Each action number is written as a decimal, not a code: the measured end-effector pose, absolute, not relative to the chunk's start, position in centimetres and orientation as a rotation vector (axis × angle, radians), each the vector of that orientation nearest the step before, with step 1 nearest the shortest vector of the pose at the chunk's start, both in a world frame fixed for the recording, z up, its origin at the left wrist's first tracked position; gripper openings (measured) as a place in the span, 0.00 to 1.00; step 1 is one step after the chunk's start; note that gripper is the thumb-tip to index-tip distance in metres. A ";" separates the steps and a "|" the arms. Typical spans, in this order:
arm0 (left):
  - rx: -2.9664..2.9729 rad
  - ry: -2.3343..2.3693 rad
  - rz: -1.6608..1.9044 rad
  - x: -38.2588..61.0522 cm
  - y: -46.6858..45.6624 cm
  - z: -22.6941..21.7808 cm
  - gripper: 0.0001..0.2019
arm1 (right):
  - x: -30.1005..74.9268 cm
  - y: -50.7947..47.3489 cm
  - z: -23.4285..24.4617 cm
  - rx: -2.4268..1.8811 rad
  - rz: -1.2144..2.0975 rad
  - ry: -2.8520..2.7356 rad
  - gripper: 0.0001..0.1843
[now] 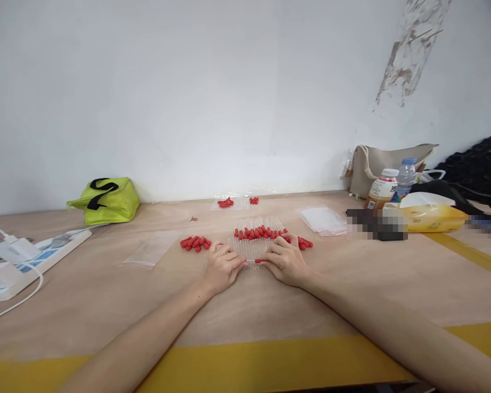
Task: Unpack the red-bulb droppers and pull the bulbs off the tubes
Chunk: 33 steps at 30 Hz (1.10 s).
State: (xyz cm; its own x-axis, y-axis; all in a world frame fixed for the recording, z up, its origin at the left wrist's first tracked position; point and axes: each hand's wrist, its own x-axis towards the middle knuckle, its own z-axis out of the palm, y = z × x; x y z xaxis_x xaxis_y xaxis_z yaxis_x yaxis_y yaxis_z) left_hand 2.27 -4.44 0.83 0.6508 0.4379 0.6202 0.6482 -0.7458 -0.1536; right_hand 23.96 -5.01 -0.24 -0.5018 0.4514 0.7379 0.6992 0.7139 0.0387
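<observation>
A lime-green bag [106, 200] sits far left against the white wall [188, 98]; a power strip [36, 256] lies near left. Far right, a beige tote [388, 161], juice bottle [382, 188], water bottle [406, 176], yellow pack [433, 217] and black cloth [478, 158] crowd the wooden table [245, 311].

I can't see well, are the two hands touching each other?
Apart. The head view shows clear tubes lying in the gap between the left hand and the right hand.

tubes [257, 240] between hands | caps [195, 243] left | bag [106, 201] far left | bottles [382, 188] right
</observation>
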 end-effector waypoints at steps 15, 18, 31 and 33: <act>-2.385 -1.488 -1.015 -0.2 -2.8 0.0 0.15 | 27.7 -3.0 -0.3 -0.978 0.001 -1.816 0.13; -2.387 -1.576 -0.949 -0.8 -2.3 0.1 0.20 | 29.2 -2.1 0.1 -1.181 0.047 -1.660 0.13; -2.525 -1.639 -0.852 0.7 -2.7 0.1 0.16 | 31.8 -1.9 1.4 -1.733 0.083 -1.619 0.12; -2.490 -1.688 -0.869 0.7 -2.6 0.0 0.17 | 31.5 -2.2 1.5 -1.751 0.051 -1.666 0.12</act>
State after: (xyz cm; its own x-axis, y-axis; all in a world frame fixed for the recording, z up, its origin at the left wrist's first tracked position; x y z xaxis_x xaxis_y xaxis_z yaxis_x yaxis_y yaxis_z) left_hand 0.72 -2.59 -0.05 0.2645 0.8546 0.4470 0.8603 -0.4185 0.2912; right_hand 31.49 -2.15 1.52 0.1681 0.8872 0.4297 0.8590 0.0819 -0.5053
